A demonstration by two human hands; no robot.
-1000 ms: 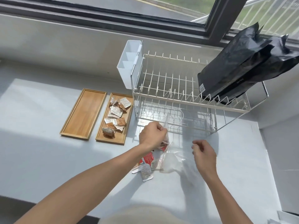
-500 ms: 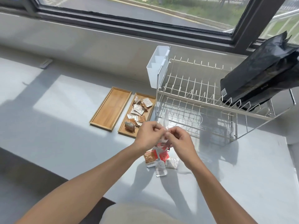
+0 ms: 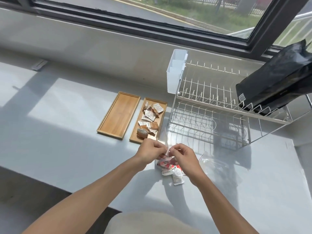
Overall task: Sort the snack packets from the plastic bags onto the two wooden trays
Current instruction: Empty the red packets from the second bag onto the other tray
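Clear plastic bag [image 3: 166, 141]: up off the counter, pinched at its top edge between both hands, a thin strip of it standing above the fingers.
Left hand [image 3: 150, 152]: grip pressed together on the bag's edge, knuckles up.
Right hand [image 3: 183, 155]: grip pinching the same edge, fingertips touching the left hand's.
Red and white snack packets [image 3: 168, 168]: a small heap right under the hands on the counter; whether some sit inside the bag, I cannot tell. One white packet [image 3: 177, 179] lies at the near edge of the heap.
Second clear bag [image 3: 206, 159]: crumpled flat on the counter just right of the right hand.
Right wooden tray [image 3: 161, 122]: beyond the hands, scattered with brown and white snack packets [image 3: 149, 120].
Left wooden tray [image 3: 119, 119]: just beside the right one, bare wood showing.
Counter [image 3: 67, 132]: pale grey, half in sun.
Dish rack [image 3: 219, 107]: wire, two tiers, right of the trays, with a white cutlery holder [image 3: 175, 71] hung on its left end.
Black bag [image 3: 276, 81]: leaning on the rack's upper tier, far right.
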